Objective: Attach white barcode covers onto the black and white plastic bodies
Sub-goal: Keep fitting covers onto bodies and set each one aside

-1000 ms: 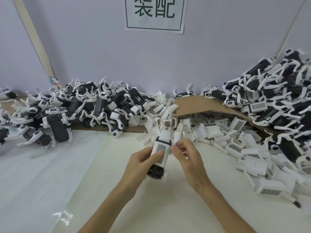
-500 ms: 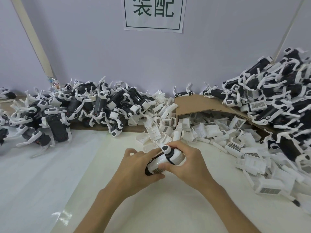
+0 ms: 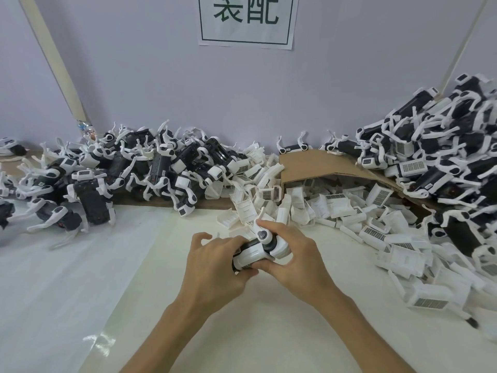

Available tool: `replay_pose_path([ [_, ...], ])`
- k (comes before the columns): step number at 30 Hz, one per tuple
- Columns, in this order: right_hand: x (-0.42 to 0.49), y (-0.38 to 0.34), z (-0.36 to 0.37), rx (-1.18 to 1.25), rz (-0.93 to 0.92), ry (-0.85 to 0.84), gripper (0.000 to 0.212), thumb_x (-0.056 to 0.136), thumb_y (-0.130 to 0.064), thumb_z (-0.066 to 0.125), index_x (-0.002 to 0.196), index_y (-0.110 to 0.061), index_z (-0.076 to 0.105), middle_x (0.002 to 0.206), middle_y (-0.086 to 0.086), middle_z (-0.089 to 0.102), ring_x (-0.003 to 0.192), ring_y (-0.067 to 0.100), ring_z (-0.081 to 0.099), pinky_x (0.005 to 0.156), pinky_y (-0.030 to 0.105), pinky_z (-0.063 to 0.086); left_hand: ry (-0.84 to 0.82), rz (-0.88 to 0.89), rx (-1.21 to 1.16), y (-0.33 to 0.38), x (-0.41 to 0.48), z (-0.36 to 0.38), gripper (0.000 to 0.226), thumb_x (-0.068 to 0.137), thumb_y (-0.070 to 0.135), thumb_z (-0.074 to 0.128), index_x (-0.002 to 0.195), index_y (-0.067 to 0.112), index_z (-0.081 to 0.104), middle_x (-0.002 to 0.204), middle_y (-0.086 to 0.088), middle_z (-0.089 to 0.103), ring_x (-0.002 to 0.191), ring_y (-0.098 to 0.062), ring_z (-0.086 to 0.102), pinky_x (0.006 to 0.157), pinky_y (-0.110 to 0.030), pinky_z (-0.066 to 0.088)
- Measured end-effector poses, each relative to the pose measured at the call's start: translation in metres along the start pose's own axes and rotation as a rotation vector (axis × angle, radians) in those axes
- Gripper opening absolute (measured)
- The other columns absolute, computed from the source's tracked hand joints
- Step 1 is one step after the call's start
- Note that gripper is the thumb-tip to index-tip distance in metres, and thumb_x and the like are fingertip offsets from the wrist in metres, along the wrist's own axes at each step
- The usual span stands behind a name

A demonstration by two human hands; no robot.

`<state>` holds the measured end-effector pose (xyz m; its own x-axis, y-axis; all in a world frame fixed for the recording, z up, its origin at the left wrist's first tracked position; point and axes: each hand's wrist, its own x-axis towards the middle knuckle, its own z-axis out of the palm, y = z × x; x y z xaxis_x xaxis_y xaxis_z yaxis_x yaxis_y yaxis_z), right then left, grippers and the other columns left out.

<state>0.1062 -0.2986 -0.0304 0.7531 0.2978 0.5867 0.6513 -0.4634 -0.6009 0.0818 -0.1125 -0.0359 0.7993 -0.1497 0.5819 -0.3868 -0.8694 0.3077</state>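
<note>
A black and white plastic body (image 3: 259, 250) lies sideways between both hands, just above the white table, with a white cover on its side. My left hand (image 3: 217, 267) grips its left end, thumb underneath. My right hand (image 3: 294, 258) curls round its right end, fingers over the top by a round white knob. Loose white barcode covers (image 3: 333, 208) are heaped behind and to the right of my hands.
A pile of black and white bodies (image 3: 134, 173) runs along the wall at the left, and a taller pile (image 3: 441, 157) rises at the right. A bent cardboard sheet (image 3: 309, 165) arches over the covers. A paper sign (image 3: 246, 20) hangs on the wall.
The body stood upright between my fingertips a second ago. It has been turned on its side and lowered, and both hands have closed round it.
</note>
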Motion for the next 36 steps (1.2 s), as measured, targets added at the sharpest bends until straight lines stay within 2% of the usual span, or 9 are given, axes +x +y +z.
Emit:
replay_pose_path([
  [9, -0.001, 0.000, 0.000, -0.137, -0.110, -0.043, 0.083, 0.078, -0.024, 0.084, 0.146, -0.042, 0.038, 0.122, -0.024, 0.054, 0.108, 0.002, 0.056, 0.094, 0.018, 0.045, 0.062, 0.009, 0.179, 0.007, 0.000, 0.000, 0.033, 0.063, 0.041, 0.090, 0.084, 0.028, 0.069, 0.060, 0.013, 0.061, 0.058, -0.016, 0.062, 0.092, -0.041, 0.030],
  [14, 0.001, -0.002, 0.002, -0.326, -0.226, 0.000, 0.059, 0.079, -0.032, 0.082, 0.133, -0.028, 0.061, 0.108, -0.013, 0.068, 0.094, 0.014, 0.062, 0.084, 0.042, 0.049, 0.061, 0.051, 0.193, 0.003, 0.001, -0.001, 0.036, 0.062, 0.039, 0.092, 0.089, 0.029, 0.071, 0.068, 0.014, 0.065, 0.064, -0.016, 0.062, 0.094, -0.042, 0.031],
  [18, 0.000, -0.004, 0.002, -0.269, -0.177, 0.010, 0.061, 0.078, -0.030, 0.082, 0.134, -0.028, 0.059, 0.111, -0.014, 0.065, 0.099, 0.007, 0.059, 0.090, 0.040, 0.048, 0.089, 0.030, 0.088, -0.001, 0.001, 0.000, 0.041, 0.063, 0.041, 0.091, 0.095, 0.031, 0.068, 0.070, 0.017, 0.067, 0.070, -0.012, 0.065, 0.096, -0.033, 0.025],
  [23, 0.003, -0.010, -0.006, -0.125, -0.094, -0.039, 0.063, 0.078, -0.024, 0.077, 0.136, -0.032, 0.054, 0.148, -0.015, 0.038, 0.137, 0.005, 0.038, 0.113, 0.027, 0.034, -0.006, -0.145, -0.306, 0.000, 0.002, -0.004, 0.047, 0.062, 0.060, 0.077, 0.094, 0.034, 0.053, 0.064, 0.013, 0.065, 0.083, -0.002, 0.060, 0.096, -0.024, 0.032],
  [25, 0.004, -0.010, -0.014, -0.033, -0.054, -0.133, 0.062, 0.076, -0.019, 0.078, 0.132, -0.032, 0.056, 0.148, -0.020, 0.039, 0.139, 0.002, 0.037, 0.112, 0.016, 0.030, -0.120, -0.212, -0.515, -0.001, 0.002, -0.009, 0.047, 0.057, 0.057, 0.079, 0.090, 0.033, 0.056, 0.066, 0.004, 0.067, 0.075, -0.011, 0.061, 0.081, -0.030, 0.049],
  [27, 0.004, -0.007, -0.024, 0.071, 0.060, -0.261, 0.061, 0.075, -0.019, 0.079, 0.129, -0.036, 0.058, 0.132, -0.025, 0.052, 0.127, -0.001, 0.048, 0.101, 0.010, 0.036, -0.200, -0.291, -0.752, 0.000, 0.005, -0.018, 0.045, 0.055, 0.049, 0.082, 0.089, 0.028, 0.060, 0.068, -0.005, 0.070, 0.060, -0.018, 0.063, 0.060, -0.031, 0.053],
  [30, 0.005, -0.008, -0.028, 0.272, 0.251, -0.422, 0.057, 0.073, -0.021, 0.084, 0.124, -0.037, 0.063, 0.117, -0.015, 0.064, 0.110, 0.008, 0.062, 0.097, 0.027, 0.050, -0.134, -0.388, -0.976, -0.003, 0.011, -0.024, 0.035, 0.057, 0.042, 0.072, 0.081, 0.018, 0.063, 0.063, 0.000, 0.063, 0.059, -0.013, 0.060, 0.051, -0.020, 0.043],
  [32, 0.006, -0.010, -0.025, 0.370, 0.284, -0.399, 0.056, 0.071, -0.024, 0.084, 0.123, -0.028, 0.064, 0.118, -0.006, 0.068, 0.109, 0.014, 0.065, 0.099, 0.037, 0.053, -0.104, -0.458, -1.101, -0.007, 0.014, -0.025, 0.029, 0.058, 0.038, 0.067, 0.071, 0.014, 0.061, 0.068, -0.001, 0.057, 0.065, -0.016, 0.056, 0.053, -0.024, 0.040],
  [36, 0.005, -0.011, -0.019, 0.454, 0.279, -0.414, 0.060, 0.069, -0.022, 0.086, 0.124, -0.027, 0.063, 0.115, -0.013, 0.067, 0.113, 0.015, 0.065, 0.100, 0.037, 0.051, -0.091, -0.789, -1.417, -0.010, 0.016, -0.028, 0.011, 0.060, 0.021, 0.067, 0.056, 0.014, 0.060, 0.062, -0.002, 0.054, 0.057, -0.016, 0.053, 0.049, -0.022, 0.046],
])
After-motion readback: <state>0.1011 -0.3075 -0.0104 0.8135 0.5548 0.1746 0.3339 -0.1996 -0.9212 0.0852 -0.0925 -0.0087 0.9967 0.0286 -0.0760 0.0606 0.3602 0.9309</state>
